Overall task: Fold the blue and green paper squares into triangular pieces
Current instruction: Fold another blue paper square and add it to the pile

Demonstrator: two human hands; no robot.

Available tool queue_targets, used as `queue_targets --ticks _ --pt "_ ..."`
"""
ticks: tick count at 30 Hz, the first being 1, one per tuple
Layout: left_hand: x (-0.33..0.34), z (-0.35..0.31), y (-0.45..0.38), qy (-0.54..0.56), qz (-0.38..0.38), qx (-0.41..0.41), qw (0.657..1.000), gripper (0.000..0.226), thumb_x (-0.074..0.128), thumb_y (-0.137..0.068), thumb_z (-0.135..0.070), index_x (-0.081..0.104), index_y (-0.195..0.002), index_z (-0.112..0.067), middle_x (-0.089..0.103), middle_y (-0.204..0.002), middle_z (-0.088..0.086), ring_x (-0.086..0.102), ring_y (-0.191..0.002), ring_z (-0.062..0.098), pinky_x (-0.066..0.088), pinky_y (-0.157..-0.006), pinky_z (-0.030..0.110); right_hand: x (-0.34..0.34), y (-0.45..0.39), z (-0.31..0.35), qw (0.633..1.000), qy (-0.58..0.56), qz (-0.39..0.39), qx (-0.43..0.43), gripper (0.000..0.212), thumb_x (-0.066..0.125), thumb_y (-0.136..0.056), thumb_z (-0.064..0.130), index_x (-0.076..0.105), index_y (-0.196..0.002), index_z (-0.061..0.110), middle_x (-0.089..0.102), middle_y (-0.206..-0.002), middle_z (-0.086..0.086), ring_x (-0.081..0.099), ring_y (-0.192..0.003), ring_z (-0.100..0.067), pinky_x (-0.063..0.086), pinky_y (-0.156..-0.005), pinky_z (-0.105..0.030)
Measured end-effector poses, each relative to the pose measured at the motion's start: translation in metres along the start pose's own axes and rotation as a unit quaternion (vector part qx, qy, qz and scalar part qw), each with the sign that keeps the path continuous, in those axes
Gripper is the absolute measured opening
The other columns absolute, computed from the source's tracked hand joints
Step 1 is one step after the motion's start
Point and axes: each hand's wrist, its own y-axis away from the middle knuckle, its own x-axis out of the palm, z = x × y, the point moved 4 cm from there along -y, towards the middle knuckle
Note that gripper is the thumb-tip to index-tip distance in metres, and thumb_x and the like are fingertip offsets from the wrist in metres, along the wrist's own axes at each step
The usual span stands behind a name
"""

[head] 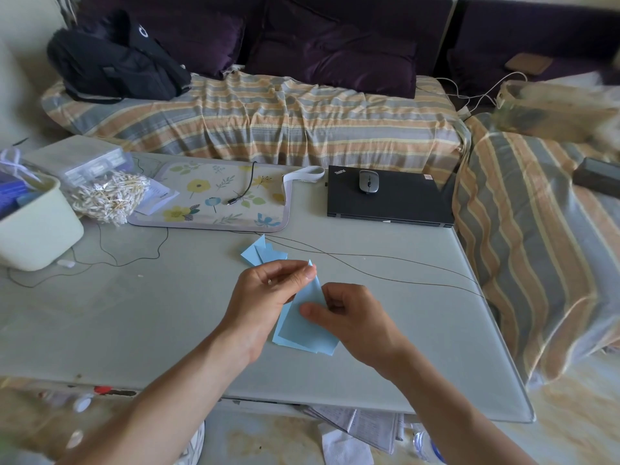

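Observation:
A light blue paper is held over the grey table, partly folded to a point at its top. My left hand pinches that top tip between thumb and fingers. My right hand pinches the paper's middle from the right, thumb on its face. Under it lies a small stack of blue sheets. A few folded blue pieces lie on the table just beyond my hands. No green paper shows.
A thin dark cable runs across the table behind my hands. A floral mat, a closed black laptop with a mouse, a cream tub and a bag of cotton swabs stand further back. A striped sofa lies beyond.

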Motion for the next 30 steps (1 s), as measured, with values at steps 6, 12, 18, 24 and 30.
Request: queue_targets --ticks 6,12,18,24,30 --pt "0.0000 -0.0012 0.0010 0.012 -0.012 -0.004 1.000 0.013 0.086 -0.077 -0.032 0.083 -0.087 -0.025 0.068 -0.085 -0.001 0.061 -0.084 0.014 0.053 -0.102 0.042 0.0006 -0.0010 -0.0008 1.000 0.011 -0.010 -0.025 0.043 0.070 -0.090 0.034 0.050 -0.074 0.000 0.042 -0.067 -0.001 0.034 -0.063 -0.015 0.029 -0.058 -0.031" --pt "-0.0004 -0.0019 0.0011 0.017 -0.016 -0.003 1.000 0.010 0.085 -0.078 -0.029 0.083 -0.087 -0.024 0.071 -0.083 -0.002 0.065 -0.080 0.012 0.056 -0.098 0.038 0.0013 -0.0023 -0.0043 1.000 0.011 -0.008 -0.023 0.038 0.071 -0.089 0.032 0.051 -0.072 0.004 0.044 -0.067 0.000 0.035 -0.062 -0.014 0.030 -0.058 -0.031" --pt "-0.0009 -0.0005 -0.0006 0.019 -0.019 0.001 1.000 0.012 0.084 -0.080 -0.030 0.083 -0.088 -0.021 0.071 -0.082 -0.001 0.064 -0.081 0.015 0.055 -0.097 0.038 0.0020 -0.0033 -0.0046 1.000 0.015 -0.010 -0.024 0.038 0.071 -0.085 0.037 0.055 -0.075 0.005 0.049 -0.068 -0.003 0.039 -0.063 -0.015 0.033 -0.059 -0.032" --pt "-0.0016 0.0018 -0.0032 0.025 -0.020 0.002 0.999 0.013 0.085 -0.080 -0.030 0.081 -0.086 -0.019 0.066 -0.076 -0.004 0.060 -0.071 0.010 0.053 -0.086 0.032 0.0034 -0.0038 -0.0048 0.999 0.018 -0.009 -0.027 0.040 0.070 -0.082 0.041 0.051 -0.073 0.006 0.046 -0.067 -0.002 0.038 -0.063 -0.015 0.032 -0.060 -0.033" --pt "-0.0026 0.0030 -0.0049 0.055 -0.011 -0.012 0.998 0.014 0.089 -0.075 -0.028 0.083 -0.085 -0.021 0.068 -0.087 0.000 0.057 -0.086 0.016 0.051 -0.100 0.038 0.0053 -0.0032 -0.0047 1.000 0.014 0.000 -0.027 0.042 0.069 -0.079 0.047 0.052 -0.073 0.009 0.053 -0.073 -0.019 0.041 -0.064 -0.017 0.035 -0.061 -0.035"
